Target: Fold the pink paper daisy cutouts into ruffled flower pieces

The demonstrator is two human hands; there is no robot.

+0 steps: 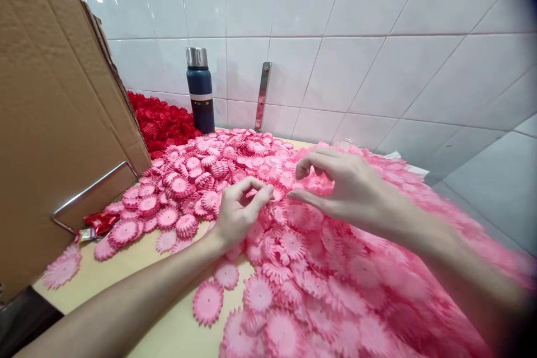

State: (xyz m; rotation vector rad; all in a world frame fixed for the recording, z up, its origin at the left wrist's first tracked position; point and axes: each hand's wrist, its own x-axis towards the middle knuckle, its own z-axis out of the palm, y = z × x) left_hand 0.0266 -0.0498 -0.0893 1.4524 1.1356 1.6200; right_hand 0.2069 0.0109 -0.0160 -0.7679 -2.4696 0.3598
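My left hand (pixel 240 210) hovers over the middle of a big pile of pink scalloped discs (pixel 293 246), thumb and index finger pinched together. Whatever the pinch holds, if anything, is too small to make out. To its right, my right hand (pixel 346 184) is held above the pile, its thumb and curved fingers apart with nothing visible between them. The fingertips of both hands point toward each other across a small gap. Many discs have toothed edges and a small dark centre dot. On the left side they sit in neat little stacks (pixel 126 231); on the right they lie loose.
A cardboard box (pixel 54 123) stands at the left, with a bent metal wire (pixel 92 187) and a red wrapper (pixel 99 222) beside it. Behind are red pieces (pixel 161 120), a dark blue bottle (pixel 201 92) and a metal strip (pixel 262 95) against the tiled wall (pixel 356 5).
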